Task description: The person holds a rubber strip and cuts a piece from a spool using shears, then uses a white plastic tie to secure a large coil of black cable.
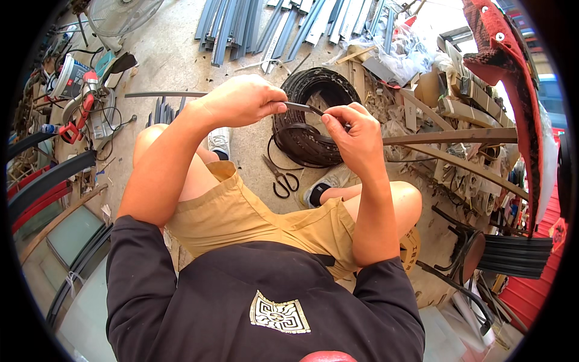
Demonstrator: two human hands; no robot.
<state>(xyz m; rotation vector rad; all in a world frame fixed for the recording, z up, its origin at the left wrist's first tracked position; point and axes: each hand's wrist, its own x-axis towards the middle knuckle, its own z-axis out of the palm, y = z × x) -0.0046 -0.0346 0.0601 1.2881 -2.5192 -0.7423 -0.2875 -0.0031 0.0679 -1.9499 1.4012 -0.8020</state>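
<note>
Both my hands are raised in front of my knees. My left hand (244,101) pinches a long, thin grey strip (164,94) close to its end, with the rest passing behind the wrist to the left. At that end, my right hand (356,134) pinches a thin black strip (315,110) that meets the grey one. Whether the two are joined I cannot tell. Beyond and below the hands, a large coil of dark flexible strip (330,81) lies on the floor. Black-handled scissors (280,176) rest between my feet, blades pointing away.
Bundles of grey strips (228,27) lie at the far side. More short strips (163,111) stand by my left knee. A fan (123,13) and a red power tool (84,108) are at left. Long boards (449,137) and scrap crowd the right; glass panes (75,238) lean lower left.
</note>
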